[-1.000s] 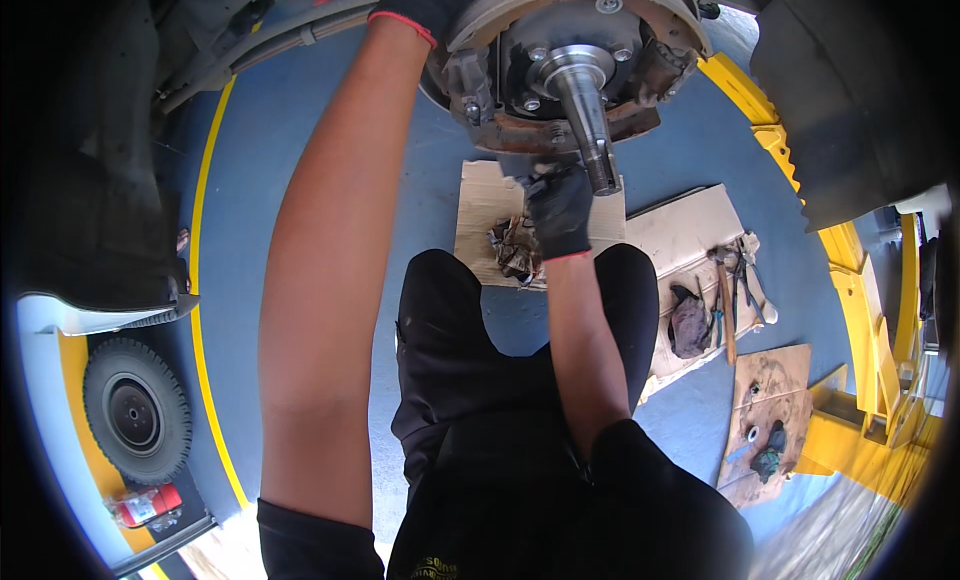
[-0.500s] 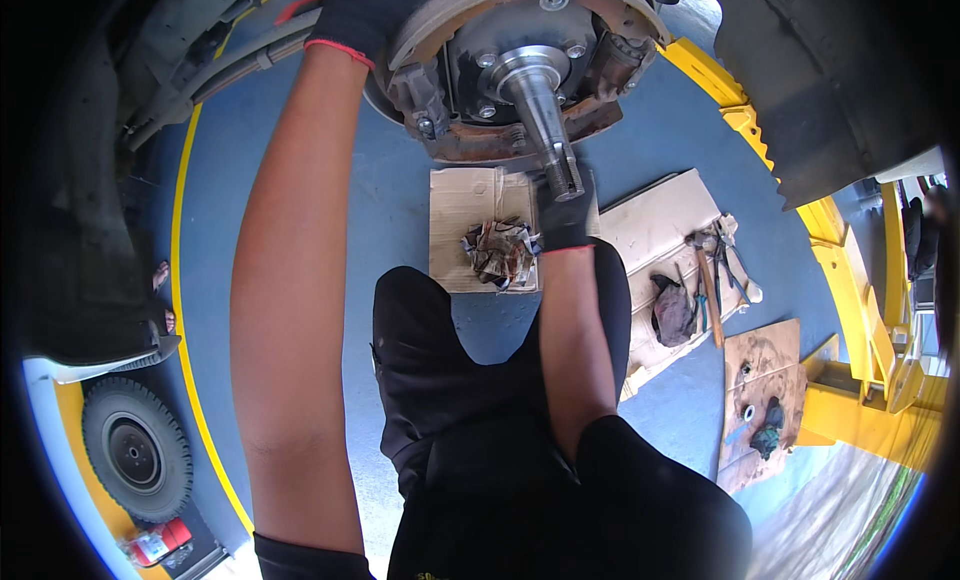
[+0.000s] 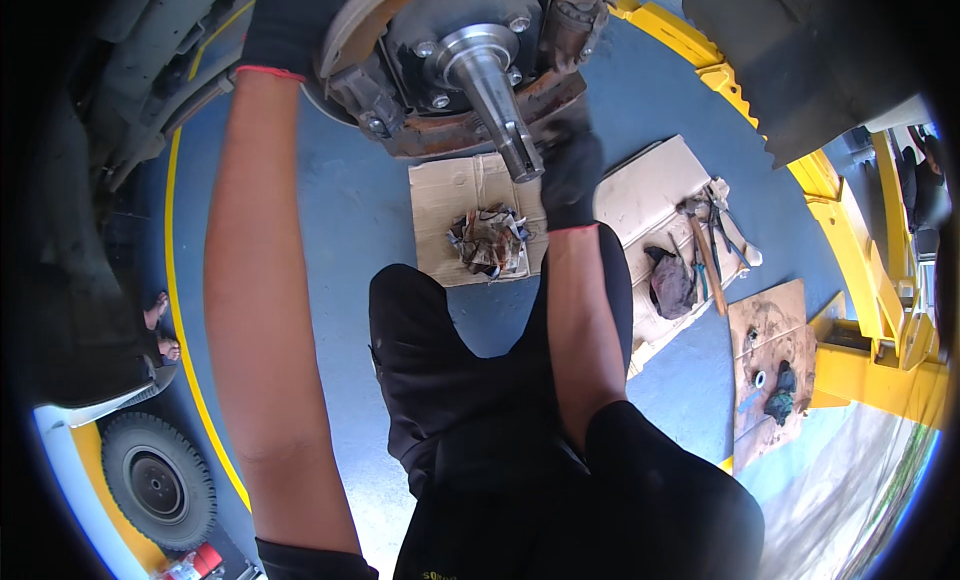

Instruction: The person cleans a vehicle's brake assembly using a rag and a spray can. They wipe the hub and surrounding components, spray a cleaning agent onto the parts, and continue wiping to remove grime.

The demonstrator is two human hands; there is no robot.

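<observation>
A brake assembly hangs at the top, its curved rusty brake shoe (image 3: 490, 120) below a bolted hub plate. From its middle a bare steel spindle (image 3: 492, 95) points down toward me. My left hand (image 3: 295, 30), in a black glove with a red cuff, is at the left rim of the backing plate (image 3: 345, 30); its fingers are hidden. My right hand (image 3: 573, 175), gloved alike, is just right of the spindle tip, under the right end of the shoe. Motion smears its fingers, and I cannot make out whether they hold anything.
Crumpled paper (image 3: 490, 242) lies on a cardboard sheet (image 3: 435, 205) below. To the right, a hammer (image 3: 707, 260), other tools and a dark rag (image 3: 670, 283) rest on more cardboard. A yellow lift frame (image 3: 835, 230) stands right; a spare wheel (image 3: 158, 483) is lower left.
The brake assembly and my left hand now appear further left and higher as the view shifts. My right hand has gone from behind the spindle tip to its right side.
</observation>
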